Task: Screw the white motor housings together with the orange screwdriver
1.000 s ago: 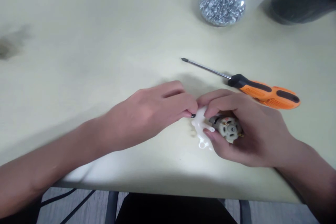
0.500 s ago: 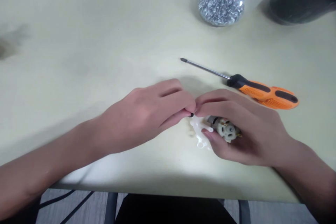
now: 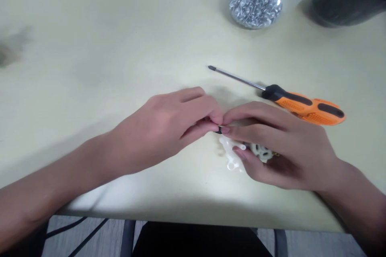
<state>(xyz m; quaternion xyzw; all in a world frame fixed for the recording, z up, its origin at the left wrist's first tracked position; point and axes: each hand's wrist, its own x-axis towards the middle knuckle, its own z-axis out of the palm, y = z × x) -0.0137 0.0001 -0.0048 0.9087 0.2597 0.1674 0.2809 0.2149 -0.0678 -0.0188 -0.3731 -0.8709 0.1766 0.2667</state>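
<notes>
Between the fingertips of my left hand (image 3: pixel 163 128) is a small black part (image 3: pixel 220 129), mostly hidden, which my right index finger also touches. My right hand (image 3: pixel 286 148) is closed around a white plastic bracket (image 3: pixel 233 154) and a small electric motor (image 3: pixel 261 152) beside it. The thumb presses on the bracket near a short white post. My fingers cover much of the motor; its pale end cap with dark slots shows. The fingertips of both hands meet at the black part, just above the bracket.
An orange and black Phillips screwdriver (image 3: pixel 301 102) lies beyond my right hand, tip pointing left. Farther back stand a clear tub of silver screws (image 3: pixel 255 6) and a dark container (image 3: pixel 346 2). The table's front edge (image 3: pixel 193 225) runs close to me.
My right index finger has come down onto the black part and now covers more of the motor. My left hand has shifted slightly up and left.
</notes>
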